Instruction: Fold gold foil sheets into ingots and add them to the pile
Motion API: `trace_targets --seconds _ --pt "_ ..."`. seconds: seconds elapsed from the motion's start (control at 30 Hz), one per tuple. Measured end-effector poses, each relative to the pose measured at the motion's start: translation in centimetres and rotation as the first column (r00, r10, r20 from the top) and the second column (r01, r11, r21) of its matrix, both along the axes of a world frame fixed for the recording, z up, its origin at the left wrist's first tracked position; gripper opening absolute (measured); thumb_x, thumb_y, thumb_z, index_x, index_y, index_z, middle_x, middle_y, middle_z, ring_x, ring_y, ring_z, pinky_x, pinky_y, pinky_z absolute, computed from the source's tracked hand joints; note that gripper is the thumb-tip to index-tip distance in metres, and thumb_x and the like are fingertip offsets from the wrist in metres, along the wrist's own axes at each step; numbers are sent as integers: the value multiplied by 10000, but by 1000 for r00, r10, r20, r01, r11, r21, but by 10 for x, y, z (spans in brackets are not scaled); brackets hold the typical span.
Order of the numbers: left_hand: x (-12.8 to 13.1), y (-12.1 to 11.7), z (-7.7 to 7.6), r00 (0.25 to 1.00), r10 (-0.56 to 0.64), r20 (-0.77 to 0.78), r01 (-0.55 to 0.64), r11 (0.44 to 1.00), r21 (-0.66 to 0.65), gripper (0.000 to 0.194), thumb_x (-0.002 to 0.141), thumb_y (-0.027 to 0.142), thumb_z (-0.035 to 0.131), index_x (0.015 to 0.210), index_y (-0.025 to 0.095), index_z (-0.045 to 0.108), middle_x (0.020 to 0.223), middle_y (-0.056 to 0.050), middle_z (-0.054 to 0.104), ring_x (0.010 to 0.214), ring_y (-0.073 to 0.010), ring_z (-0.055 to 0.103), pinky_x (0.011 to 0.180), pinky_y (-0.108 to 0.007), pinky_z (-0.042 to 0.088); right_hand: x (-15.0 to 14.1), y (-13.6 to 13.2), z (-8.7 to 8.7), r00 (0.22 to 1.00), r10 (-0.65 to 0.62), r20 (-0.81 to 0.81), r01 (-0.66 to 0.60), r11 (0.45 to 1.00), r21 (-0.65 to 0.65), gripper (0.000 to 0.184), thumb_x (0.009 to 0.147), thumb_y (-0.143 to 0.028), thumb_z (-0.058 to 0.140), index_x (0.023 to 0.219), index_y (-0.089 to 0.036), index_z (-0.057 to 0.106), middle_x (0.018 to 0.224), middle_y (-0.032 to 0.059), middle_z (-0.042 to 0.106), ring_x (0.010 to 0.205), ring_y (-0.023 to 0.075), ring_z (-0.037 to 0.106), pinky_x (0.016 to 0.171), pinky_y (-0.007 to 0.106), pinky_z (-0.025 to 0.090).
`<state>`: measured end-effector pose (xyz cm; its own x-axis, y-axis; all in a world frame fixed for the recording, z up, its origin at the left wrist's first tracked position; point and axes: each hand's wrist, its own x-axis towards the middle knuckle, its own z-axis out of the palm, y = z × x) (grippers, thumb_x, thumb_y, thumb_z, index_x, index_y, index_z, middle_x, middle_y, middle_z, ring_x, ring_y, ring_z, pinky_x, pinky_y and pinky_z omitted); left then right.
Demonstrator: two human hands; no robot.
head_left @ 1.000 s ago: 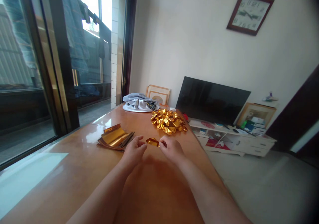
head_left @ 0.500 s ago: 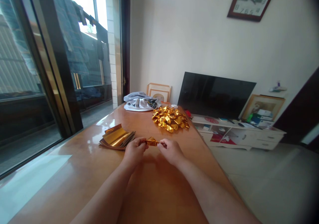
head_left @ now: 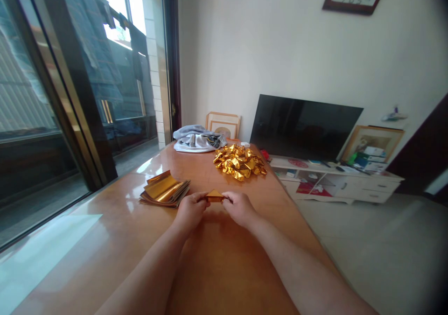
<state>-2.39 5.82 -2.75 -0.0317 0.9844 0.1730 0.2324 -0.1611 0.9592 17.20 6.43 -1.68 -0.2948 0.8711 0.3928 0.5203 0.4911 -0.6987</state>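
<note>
Between my two hands, just above the table, is a small folded piece of gold foil paper (head_left: 214,195), with a triangular flap pointing up. My left hand (head_left: 192,208) pinches its left end, fingers closed. At the other end my right hand (head_left: 240,207) grips it between thumb and fingers. Left of my left hand lies a stack of flat gold foil paper sheets (head_left: 164,190), the top ones curled. Beyond my hands is a heap of folded gold foil pieces (head_left: 240,162).
The glossy wooden table (head_left: 115,259) runs away from me, its right edge beside my right arm. Folded grey cloth (head_left: 196,140) lies at its far end. A television (head_left: 304,130) stands on a white cabinet (head_left: 364,189). Glass sliding doors (head_left: 70,119) line the left side.
The foil piece now sits level, its triangular flap standing up between my hands, where it was more twisted before. Both hands keep hold. The view has tipped slightly down.
</note>
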Motion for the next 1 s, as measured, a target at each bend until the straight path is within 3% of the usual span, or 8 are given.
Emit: trace_targets --seconds 0.4,0.57,1.0 --pt "1 -6 8 999 -21 -47 20 1000 -21 370 677 212 631 999 160 805 783 -42 734 649 -163 569 604 -261 386 -1 -1 0 1000 19 9 -19 1000 2 271 859 -212 481 913 -188 746 711 -2 662 660 144 573 574 218 352" --pt "1 -8 10 998 -48 -37 47 999 -28 372 677 222 635 1000 155 807 836 -58 755 699 -188 595 634 -271 396 -1 -2 0 1000 23 11 -23 1000 -12 267 862 -222 471 862 -189 736 690 -8 646 648 142 559 566 216 350" --pt "2 -11 13 998 -56 -40 54 997 -50 345 663 228 623 941 142 808 769 -51 721 671 -176 574 617 -270 391 -1 -4 4 998 45 -35 -47 996 -79 278 843 -213 475 888 -182 747 730 -6 680 659 140 566 579 213 370"
